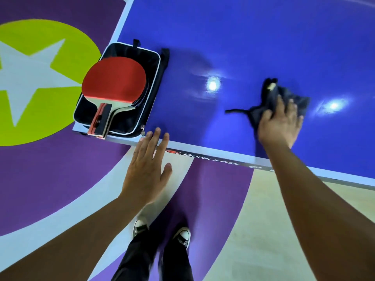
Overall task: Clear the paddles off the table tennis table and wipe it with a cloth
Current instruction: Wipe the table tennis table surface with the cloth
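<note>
On the near left corner of the blue tabletop (243, 47) lies an open black case (153, 63) with white piping, its zip pull (143, 131) hanging at the near right corner. A paddle (113, 78) rests in the case, red face up, with its handle pointing toward the near edge and its end jutting just past that edge. A dark curved rim and a pale wooden neck show beneath it on the right, which looks like a second paddle, though most of it is hidden. The left hand (146, 169) hovers at the near edge just right of the case, palm down, fingers straight and a little spread, holding nothing; its fingertips reach over the white border line, and I cannot tell whether they touch the surface. Well to the right, the right hand (280, 124) lies flat on a crumpled dark cloth (265, 102), fingers spread across it and pressing it to the tabletop; a thin strip of cloth trails out to the left. Both this hand and the cloth are slightly blurred. Two bright light reflections (212, 85) sit on the surface on either side of the cloth. A black strip along the near edge reads DOUBLE FISH. Below, dark trousers and black-and-white shoes (182, 237) stand on a purple, white and beige floor (40, 169), with a white star (26, 65) inside a lime circle at left.
</note>
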A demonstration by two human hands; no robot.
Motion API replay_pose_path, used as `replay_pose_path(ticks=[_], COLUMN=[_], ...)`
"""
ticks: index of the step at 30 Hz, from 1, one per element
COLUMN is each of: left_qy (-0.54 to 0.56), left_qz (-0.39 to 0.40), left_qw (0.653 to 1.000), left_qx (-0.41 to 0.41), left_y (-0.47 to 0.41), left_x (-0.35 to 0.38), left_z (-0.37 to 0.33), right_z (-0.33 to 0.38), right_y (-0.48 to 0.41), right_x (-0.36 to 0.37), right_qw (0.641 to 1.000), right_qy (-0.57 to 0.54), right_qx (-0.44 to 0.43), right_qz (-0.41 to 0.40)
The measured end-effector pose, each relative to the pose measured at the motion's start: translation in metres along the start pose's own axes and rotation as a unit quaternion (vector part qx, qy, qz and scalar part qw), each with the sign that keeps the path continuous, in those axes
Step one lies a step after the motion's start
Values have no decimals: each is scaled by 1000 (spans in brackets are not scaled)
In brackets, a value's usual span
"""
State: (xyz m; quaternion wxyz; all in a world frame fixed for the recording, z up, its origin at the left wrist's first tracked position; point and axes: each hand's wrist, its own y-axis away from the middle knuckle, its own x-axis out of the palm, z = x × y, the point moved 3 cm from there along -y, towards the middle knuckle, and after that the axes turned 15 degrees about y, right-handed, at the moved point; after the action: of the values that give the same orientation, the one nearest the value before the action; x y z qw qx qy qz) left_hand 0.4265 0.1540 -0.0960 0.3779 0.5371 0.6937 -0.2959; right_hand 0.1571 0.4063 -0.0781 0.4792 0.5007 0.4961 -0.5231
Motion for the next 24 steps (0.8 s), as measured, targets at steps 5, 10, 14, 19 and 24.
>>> replay_pose_path(ticks=[5, 10, 14, 19, 24], left_qy=[41, 16, 14, 10, 7], left_qz=[1, 0, -21, -22, -6], left_qw=[999, 998, 997, 997, 999], left_qx=[21, 61, 67, 79, 53], left_y=[-1, 13, 27, 25, 24], left_x=[-4, -11, -18, -20, -22], left_z=[4, 18, 28, 31, 25], right_z=[42, 170, 239, 225, 125], right_y=[-2, 56, 128, 146, 137], right_x=[-1, 2, 5, 5, 6], right_qw=[993, 997, 985, 981, 992], right_qy=[-8, 19, -15, -27, -27], right_qx=[114, -71, -171, -192, -122], right_qz=[12, -11, -14, 5, -36])
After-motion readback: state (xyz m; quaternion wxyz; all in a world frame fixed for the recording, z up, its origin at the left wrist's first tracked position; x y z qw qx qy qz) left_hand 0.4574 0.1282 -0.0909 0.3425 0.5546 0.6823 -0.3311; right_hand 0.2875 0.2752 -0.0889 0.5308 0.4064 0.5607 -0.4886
